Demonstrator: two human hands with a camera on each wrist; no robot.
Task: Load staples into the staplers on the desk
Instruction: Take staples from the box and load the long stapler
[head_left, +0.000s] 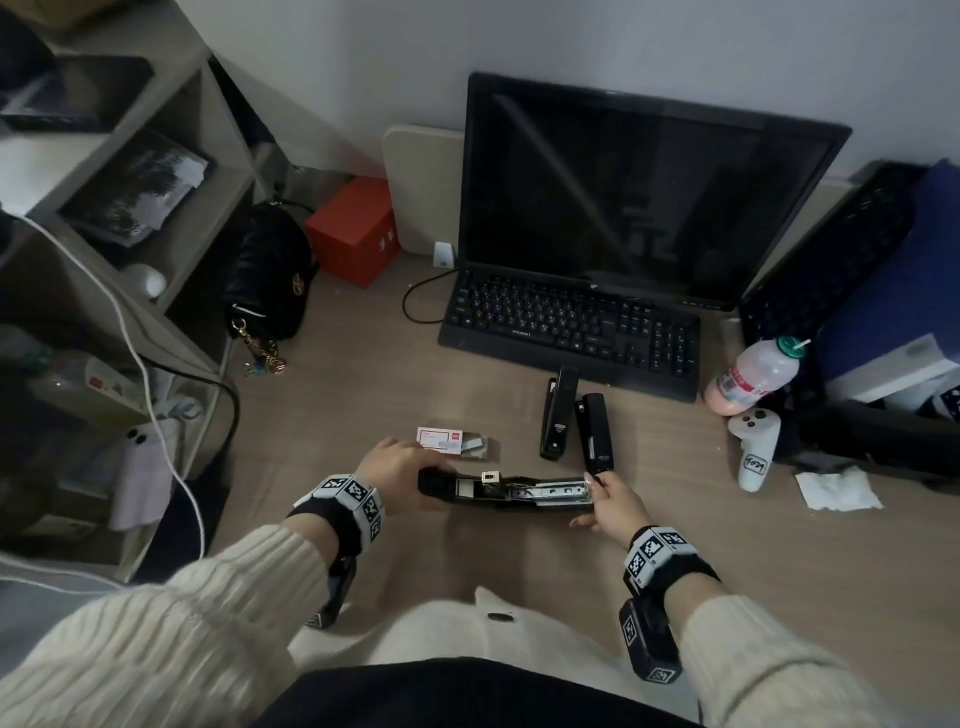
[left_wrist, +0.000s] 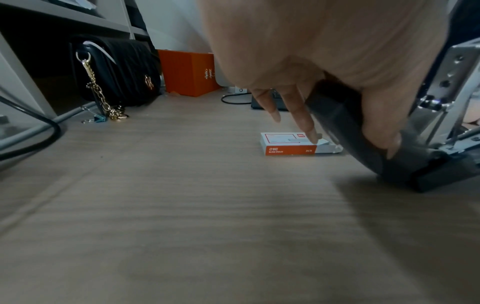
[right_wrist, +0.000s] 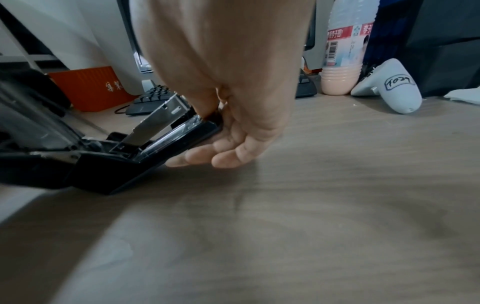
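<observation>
A black stapler (head_left: 506, 491) lies swung open across the desk in front of me, its metal staple channel facing up. My left hand (head_left: 402, 465) grips its black cover end, with the thumb curled over the cover (left_wrist: 350, 133). My right hand (head_left: 597, 488) pinches the other end, thumb on top and fingers under the base (right_wrist: 130, 160). A red-and-white staple box (head_left: 440, 440) sits just beyond the left hand, partly slid open (left_wrist: 288, 144). Two closed black staplers (head_left: 558, 413) (head_left: 597, 431) lie side by side behind the right hand.
A keyboard (head_left: 571, 322) and dark monitor (head_left: 639, 192) stand behind the staplers. To the right are a pink bottle (head_left: 753, 374), a white controller (head_left: 756, 447) and a tissue (head_left: 836, 491). A black handbag (head_left: 272, 270), an orange box (head_left: 353, 228) and shelves stand on the left.
</observation>
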